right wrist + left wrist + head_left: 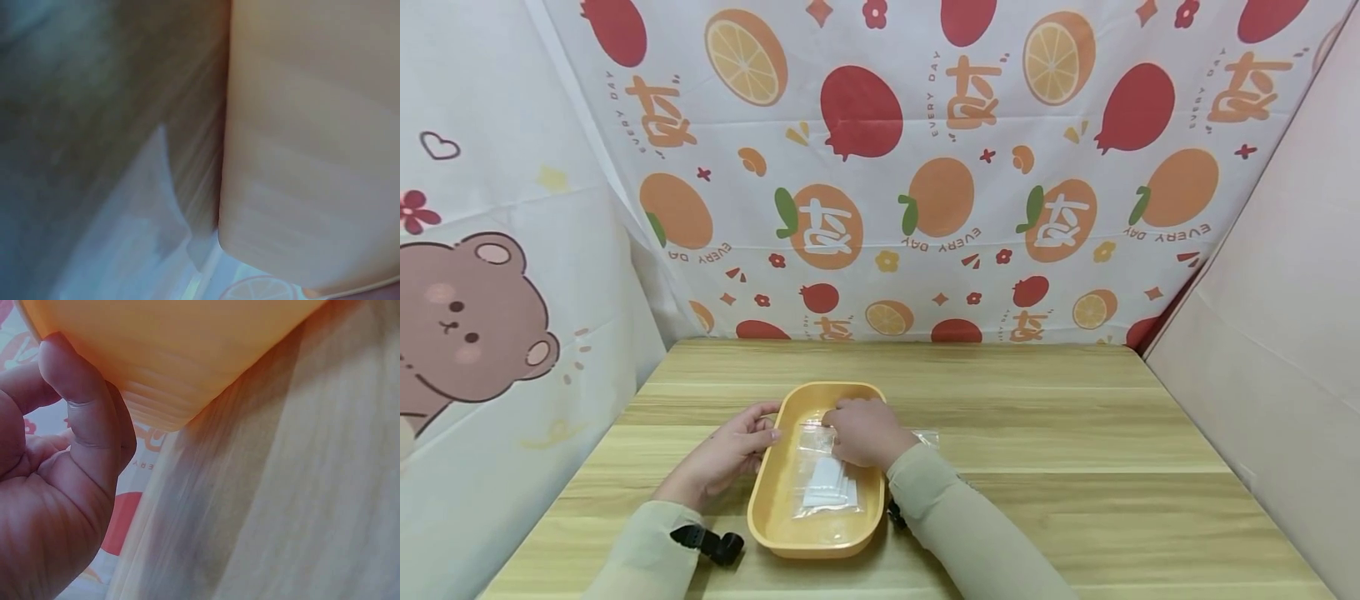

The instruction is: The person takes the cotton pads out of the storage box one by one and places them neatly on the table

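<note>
The tray (765, 492) sits at the lower centre of the head view, on the wooden surface (1037, 450). At its left edge, the left hand (730, 450) holds the side with curled fingers. The right hand (867, 433) reaches inside, upper right, over a clear bag (827, 479) with white pieces; whether it pinches anything I cannot tell. Another bag (928, 437) lies just right of the tray.

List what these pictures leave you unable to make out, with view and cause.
Head: whether the right hand pinches anything; its own back blocks the view.
Head: how far the clear plastic beside the yellow tray extends; the right hand and sleeve overlap it.
Left wrist: the tray's inside; its outer wall hides it.
Right wrist: what the pale film is; blurred.
</note>
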A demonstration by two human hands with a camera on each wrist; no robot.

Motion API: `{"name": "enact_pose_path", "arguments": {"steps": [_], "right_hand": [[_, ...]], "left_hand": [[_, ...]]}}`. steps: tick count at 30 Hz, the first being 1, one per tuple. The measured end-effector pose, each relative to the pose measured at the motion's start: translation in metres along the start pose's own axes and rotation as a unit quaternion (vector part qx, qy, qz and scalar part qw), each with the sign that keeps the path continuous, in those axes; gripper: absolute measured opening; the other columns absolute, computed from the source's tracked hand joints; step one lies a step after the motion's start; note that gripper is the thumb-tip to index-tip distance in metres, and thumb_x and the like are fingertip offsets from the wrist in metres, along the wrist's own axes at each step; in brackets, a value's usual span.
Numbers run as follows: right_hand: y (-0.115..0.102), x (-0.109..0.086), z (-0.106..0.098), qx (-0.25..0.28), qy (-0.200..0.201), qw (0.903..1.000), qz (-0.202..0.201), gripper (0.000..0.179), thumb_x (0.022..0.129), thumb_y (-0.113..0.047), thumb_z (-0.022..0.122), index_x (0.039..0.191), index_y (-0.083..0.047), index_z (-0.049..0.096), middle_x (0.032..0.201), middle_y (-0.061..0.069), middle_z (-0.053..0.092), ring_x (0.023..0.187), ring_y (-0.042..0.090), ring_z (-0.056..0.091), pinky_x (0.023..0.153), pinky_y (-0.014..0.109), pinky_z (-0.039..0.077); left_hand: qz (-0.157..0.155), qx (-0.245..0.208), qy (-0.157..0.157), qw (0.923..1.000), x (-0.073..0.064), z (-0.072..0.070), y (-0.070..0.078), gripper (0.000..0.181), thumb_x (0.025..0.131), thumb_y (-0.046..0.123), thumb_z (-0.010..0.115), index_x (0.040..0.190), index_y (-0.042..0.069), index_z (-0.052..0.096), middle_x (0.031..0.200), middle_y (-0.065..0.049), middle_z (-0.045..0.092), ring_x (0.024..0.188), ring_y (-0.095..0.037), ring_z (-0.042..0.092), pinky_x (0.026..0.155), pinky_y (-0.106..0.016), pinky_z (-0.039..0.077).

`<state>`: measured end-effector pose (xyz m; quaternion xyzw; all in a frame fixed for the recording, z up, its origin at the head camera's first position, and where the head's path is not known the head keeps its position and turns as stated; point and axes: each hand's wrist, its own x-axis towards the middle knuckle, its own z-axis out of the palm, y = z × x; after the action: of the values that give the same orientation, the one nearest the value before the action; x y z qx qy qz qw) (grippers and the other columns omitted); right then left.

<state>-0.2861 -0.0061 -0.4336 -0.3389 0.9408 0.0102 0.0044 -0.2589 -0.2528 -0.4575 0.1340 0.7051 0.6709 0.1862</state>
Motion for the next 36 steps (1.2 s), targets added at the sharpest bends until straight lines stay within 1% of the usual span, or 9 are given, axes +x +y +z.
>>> {"name": "enact_pose_path", "arguments": {"steps": [5, 9, 14, 18, 22, 26, 30, 34, 36], "right_hand": [[0.0, -0.001, 0.0, 0.02, 0.006, 0.9998, -0.004, 0.028, 0.097, -0.031, 0.064, 0.124, -0.033, 0.071, 0.11, -0.011, 0.064, 0.1, 0.011, 0.061, 0.08, 0.034, 0.052], [0.002, -0.002, 0.001, 0.041, 0.016, 0.999, -0.007, 0.026, 0.097, -0.028, 0.064, 0.121, -0.034, 0.073, 0.107, -0.013, 0.064, 0.096, 0.009, 0.061, 0.079, 0.033, 0.052], [0.002, -0.004, -0.001, 0.042, 0.028, 0.9987, -0.011, 0.028, 0.097, -0.024, 0.063, 0.121, -0.034, 0.074, 0.104, -0.014, 0.064, 0.093, 0.008, 0.062, 0.075, 0.032, 0.052], [0.002, -0.006, -0.002, 0.037, 0.036, 0.9985, -0.017, 0.027, 0.101, -0.024, 0.059, 0.12, -0.035, 0.075, 0.101, -0.013, 0.064, 0.09, 0.007, 0.061, 0.071, 0.031, 0.052], [0.001, -0.006, -0.005, 0.045, 0.038, 0.9981, -0.015, 0.026, 0.104, -0.028, 0.054, 0.119, -0.035, 0.075, 0.108, -0.016, 0.068, 0.098, 0.007, 0.064, 0.078, 0.032, 0.054], [0.002, -0.008, -0.008, 0.078, 0.037, 0.9962, -0.014, 0.028, 0.105, -0.025, 0.053, 0.124, -0.032, 0.073, 0.12, -0.016, 0.069, 0.109, 0.011, 0.065, 0.088, 0.034, 0.054], [0.007, -0.009, -0.009, 0.147, 0.051, 0.9876, -0.019, 0.03, 0.105, -0.022, 0.054, 0.13, -0.026, 0.07, 0.122, -0.012, 0.069, 0.114, 0.012, 0.063, 0.098, 0.031, 0.05], [0.014, -0.011, -0.01, 0.236, 0.07, 0.969, -0.019, 0.029, 0.105, -0.023, 0.055, 0.131, -0.025, 0.069, 0.123, -0.014, 0.068, 0.116, 0.007, 0.06, 0.103, 0.027, 0.047], [0.017, -0.013, -0.01, 0.269, 0.076, 0.9598, -0.02, 0.03, 0.105, -0.026, 0.055, 0.132, -0.025, 0.069, 0.125, -0.015, 0.067, 0.119, 0.005, 0.059, 0.104, 0.027, 0.046]], "left_hand": [[0.001, 0.002, 0.001, 1.0, 0.0, 0.0, -0.001, 0.06, 0.105, 0.005, 0.051, 0.154, -0.007, 0.018, 0.106, -0.023, 0.054, 0.083, -0.024, 0.066, 0.066, -0.036, 0.061], [0.0, 0.003, 0.003, 1.0, 0.001, 0.0, -0.001, 0.061, 0.104, 0.005, 0.051, 0.154, -0.008, 0.018, 0.106, -0.022, 0.054, 0.083, -0.024, 0.066, 0.066, -0.036, 0.061], [0.001, -0.001, 0.0, 1.0, 0.002, 0.0, -0.002, 0.06, 0.104, 0.004, 0.05, 0.154, -0.008, 0.018, 0.106, -0.022, 0.054, 0.084, -0.024, 0.066, 0.067, -0.039, 0.062], [0.002, 0.0, -0.001, 1.0, 0.002, -0.001, -0.002, 0.06, 0.105, 0.004, 0.051, 0.154, -0.008, 0.018, 0.105, -0.022, 0.054, 0.084, -0.024, 0.066, 0.067, -0.039, 0.062], [0.0, 0.0, 0.002, 1.0, 0.001, -0.001, -0.002, 0.061, 0.105, 0.005, 0.051, 0.154, -0.008, 0.018, 0.104, -0.02, 0.055, 0.083, -0.023, 0.066, 0.066, -0.038, 0.061], [-0.002, -0.001, 0.003, 1.0, -0.001, -0.001, -0.001, 0.061, 0.105, 0.006, 0.052, 0.154, -0.008, 0.018, 0.104, -0.018, 0.055, 0.083, -0.021, 0.066, 0.066, -0.037, 0.061], [-0.003, 0.002, 0.005, 1.0, -0.002, -0.001, -0.001, 0.061, 0.105, 0.008, 0.053, 0.154, -0.007, 0.019, 0.103, -0.016, 0.055, 0.082, -0.02, 0.065, 0.065, -0.035, 0.061], [-0.001, 0.002, 0.004, 1.0, -0.001, 0.0, -0.002, 0.061, 0.105, 0.008, 0.053, 0.154, -0.007, 0.019, 0.103, -0.015, 0.056, 0.082, -0.02, 0.065, 0.066, -0.036, 0.061], [0.0, 0.0, 0.003, 1.0, -0.001, 0.0, -0.002, 0.06, 0.105, 0.008, 0.052, 0.153, -0.007, 0.019, 0.103, -0.015, 0.056, 0.083, -0.02, 0.066, 0.068, -0.037, 0.061]]}}
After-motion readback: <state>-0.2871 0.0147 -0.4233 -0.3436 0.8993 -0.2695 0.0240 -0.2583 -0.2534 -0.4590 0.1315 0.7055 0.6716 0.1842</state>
